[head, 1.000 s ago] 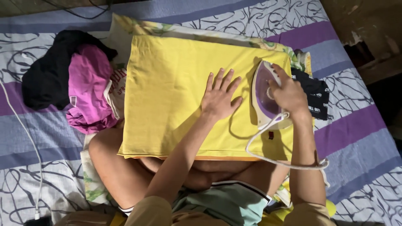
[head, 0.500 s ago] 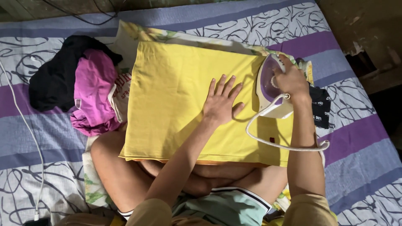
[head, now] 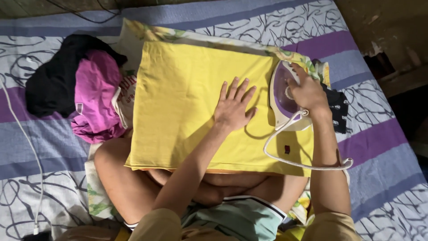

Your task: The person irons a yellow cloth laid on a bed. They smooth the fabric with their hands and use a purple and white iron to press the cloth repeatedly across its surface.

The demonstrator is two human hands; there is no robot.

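A heap of clothes lies at the left: a black garment (head: 51,82) at the far left, a magenta garment (head: 94,96) lapping over it, and a white printed garment (head: 126,93) tucked under the magenta one's right edge. A white cable (head: 26,138) runs down the left side over the striped, scribble-patterned bedsheet (head: 379,151). At the right lies a folded black cloth (head: 339,107) with white print.

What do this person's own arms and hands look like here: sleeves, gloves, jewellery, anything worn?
Both hands are bare: the left hand and the right hand show no gloves, and no rings or watch can be seen. The forearms are uncovered. Short tan sleeves cover only the upper arms at the bottom edge of the view.
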